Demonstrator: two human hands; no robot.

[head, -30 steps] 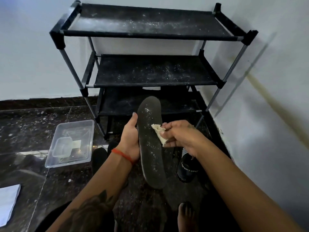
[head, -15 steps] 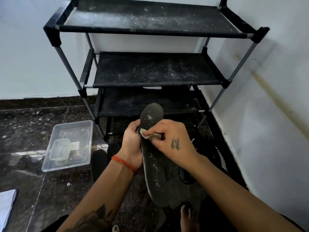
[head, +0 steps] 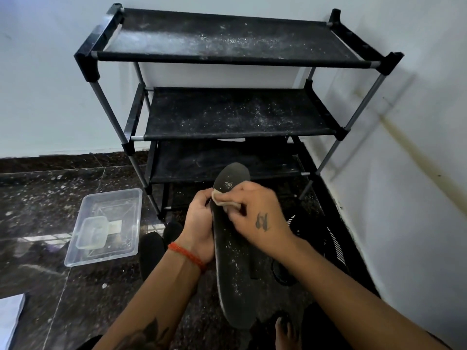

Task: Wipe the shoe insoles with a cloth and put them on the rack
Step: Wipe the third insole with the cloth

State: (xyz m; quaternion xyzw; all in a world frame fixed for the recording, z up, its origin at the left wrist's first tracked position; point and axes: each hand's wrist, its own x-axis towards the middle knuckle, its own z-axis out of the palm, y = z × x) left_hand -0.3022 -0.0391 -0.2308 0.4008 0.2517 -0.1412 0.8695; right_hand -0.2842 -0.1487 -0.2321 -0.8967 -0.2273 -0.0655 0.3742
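Left hand [head: 199,223]: gripping the dark insole [head: 233,261] by its edge.
Right hand [head: 255,218]: pressing a cloth [head: 222,199] near the toe (white specks showing).
Rack [head: 235,114]: standing just behind.

All three rack [head: 237,59] shelves lie bare; a clear tub [head: 106,227] sits beside its left legs.

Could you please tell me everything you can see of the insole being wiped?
The insole is long, flat and black, foam-like in look, speckled with white dust. It is held nearly upright in front of the rack, rounded toe end up. The left hand grips its left edge. The right hand presses a small beige cloth against its upper part. Its lower end reaches down near a bare foot.
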